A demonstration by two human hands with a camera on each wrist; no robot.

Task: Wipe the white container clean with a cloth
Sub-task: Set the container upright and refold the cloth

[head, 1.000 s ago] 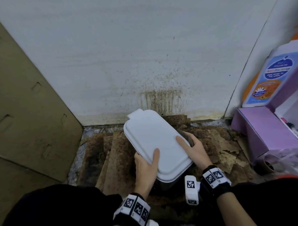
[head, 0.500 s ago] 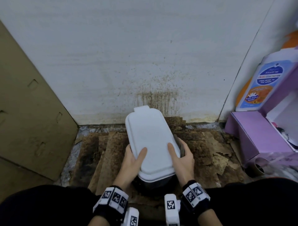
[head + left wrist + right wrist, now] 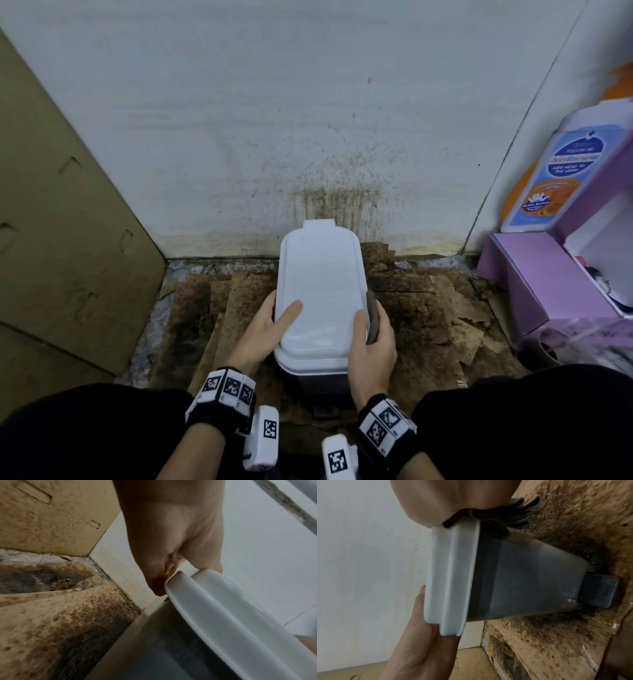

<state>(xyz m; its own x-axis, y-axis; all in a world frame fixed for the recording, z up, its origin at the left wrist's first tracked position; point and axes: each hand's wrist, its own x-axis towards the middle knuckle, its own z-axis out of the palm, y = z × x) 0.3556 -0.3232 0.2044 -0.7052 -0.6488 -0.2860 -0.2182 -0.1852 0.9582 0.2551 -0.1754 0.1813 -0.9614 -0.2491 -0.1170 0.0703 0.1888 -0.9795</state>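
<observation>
wrists: black bands (image 3: 224,399) with white blocks, each block printed with a black square marker code
cameras: white boxy units (image 3: 263,438) just under the bands, marker-tagged too
clothes: black fabric (image 3: 85,435) beside the bands

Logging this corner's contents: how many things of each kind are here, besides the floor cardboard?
White-lidded container: 1
Dark cloth: 1
Soap bottle: 1
Purple box: 1
Cardboard panel: 1
Total: 5
</observation>
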